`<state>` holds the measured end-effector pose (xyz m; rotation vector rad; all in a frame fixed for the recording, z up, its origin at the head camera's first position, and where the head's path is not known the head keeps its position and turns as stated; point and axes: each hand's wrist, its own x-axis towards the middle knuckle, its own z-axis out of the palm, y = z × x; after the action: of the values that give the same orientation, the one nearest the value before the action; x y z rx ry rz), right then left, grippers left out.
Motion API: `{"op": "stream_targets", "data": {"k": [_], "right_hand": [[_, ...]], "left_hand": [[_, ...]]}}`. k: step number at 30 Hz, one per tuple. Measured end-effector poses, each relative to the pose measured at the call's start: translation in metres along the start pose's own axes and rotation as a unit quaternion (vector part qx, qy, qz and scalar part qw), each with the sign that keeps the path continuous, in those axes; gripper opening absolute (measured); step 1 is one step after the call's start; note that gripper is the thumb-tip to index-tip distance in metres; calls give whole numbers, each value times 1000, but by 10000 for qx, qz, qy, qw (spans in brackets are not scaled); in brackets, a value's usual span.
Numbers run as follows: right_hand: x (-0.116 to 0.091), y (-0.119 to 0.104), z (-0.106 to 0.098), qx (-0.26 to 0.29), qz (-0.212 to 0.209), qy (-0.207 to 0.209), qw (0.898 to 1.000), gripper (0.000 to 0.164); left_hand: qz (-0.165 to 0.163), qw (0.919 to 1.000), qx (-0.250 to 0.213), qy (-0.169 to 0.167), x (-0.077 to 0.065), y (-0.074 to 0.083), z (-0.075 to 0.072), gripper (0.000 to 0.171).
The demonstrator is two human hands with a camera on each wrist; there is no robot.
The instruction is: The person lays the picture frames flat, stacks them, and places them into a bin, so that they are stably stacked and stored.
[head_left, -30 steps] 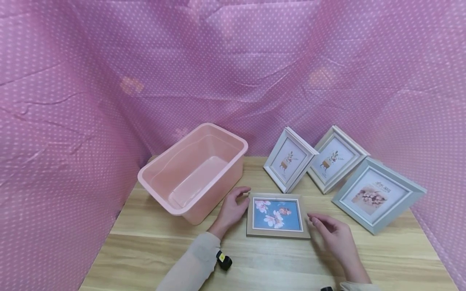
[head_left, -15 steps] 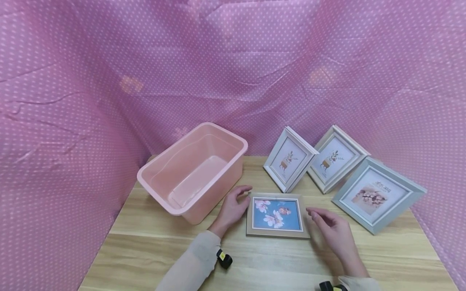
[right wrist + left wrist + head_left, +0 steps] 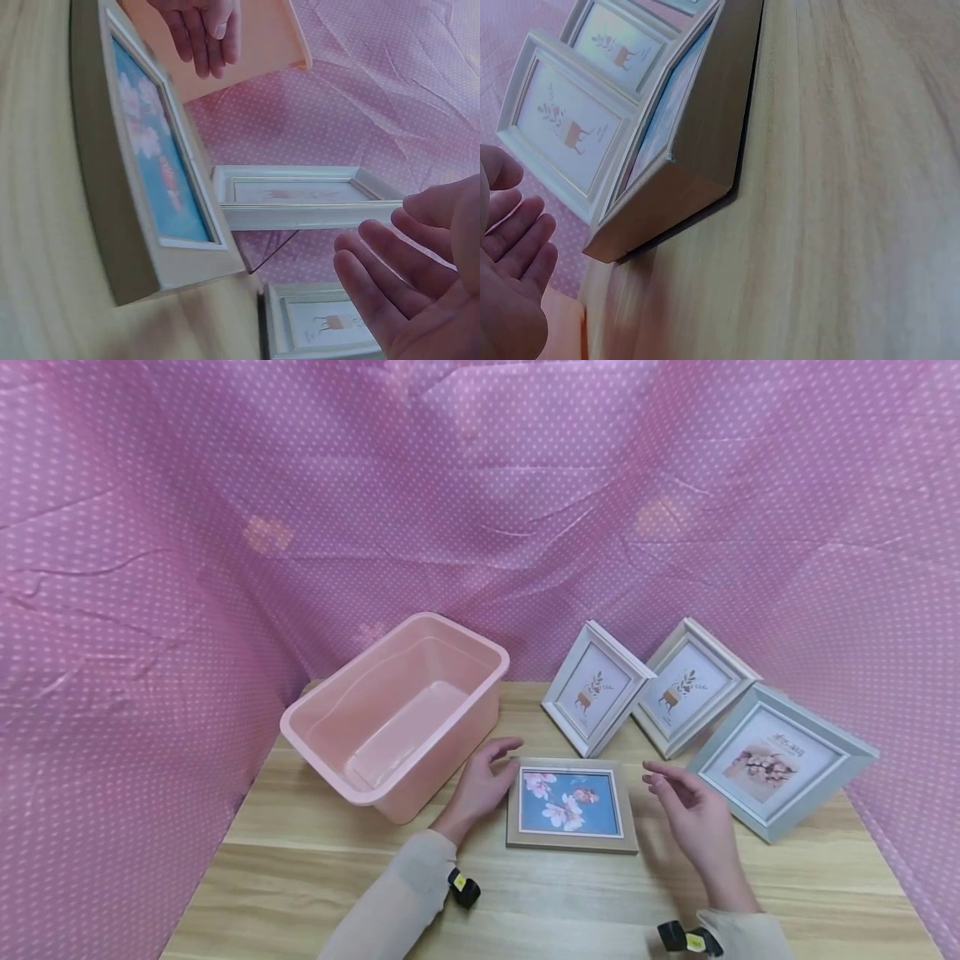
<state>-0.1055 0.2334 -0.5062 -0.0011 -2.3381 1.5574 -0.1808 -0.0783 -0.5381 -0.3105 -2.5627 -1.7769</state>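
A tan picture frame (image 3: 572, 843) lies flat on the wooden table, showing white-pink blossoms on blue. At its left edge is my left hand (image 3: 480, 785), fingers loosely bent; in the left wrist view that hand (image 3: 514, 277) holds nothing. My right hand (image 3: 697, 822) hovers a little to the right of the tan frame, apart from it. Seen from the right wrist, the fingers of this hand (image 3: 412, 277) are relaxed with nothing in them. Behind stand a white picture frame (image 3: 592, 689), a cream picture frame (image 3: 693, 689) and a pale blue-green picture frame (image 3: 780, 764).
A pink plastic basin (image 3: 442, 756) stands at the table's left back, just beyond my left hand. Pink dotted cloth (image 3: 480, 510) hangs around the back and sides. The wooden table (image 3: 570, 910) stretches in front of the tan frame.
My right hand has lifted slightly and drawn away from the tan picture frame's right edge. My left hand has barely moved, and the frames stay in place.
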Motion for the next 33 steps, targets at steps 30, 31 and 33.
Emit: {"op": "stream_targets", "data": {"k": [30, 31, 33], "right_hand": [[57, -29, -1, -518, 734, 196, 9958, 44], [59, -29, 0, -521, 710, 183, 9959, 45], [63, -29, 0, -481, 623, 202, 9967, 45]], "left_hand": [[-420, 9989, -56, -214, 29, 14, 13, 43], [-418, 9989, -38, -216, 30, 14, 14, 43], [-410, 9989, -34, -214, 32, 14, 15, 42]]}}
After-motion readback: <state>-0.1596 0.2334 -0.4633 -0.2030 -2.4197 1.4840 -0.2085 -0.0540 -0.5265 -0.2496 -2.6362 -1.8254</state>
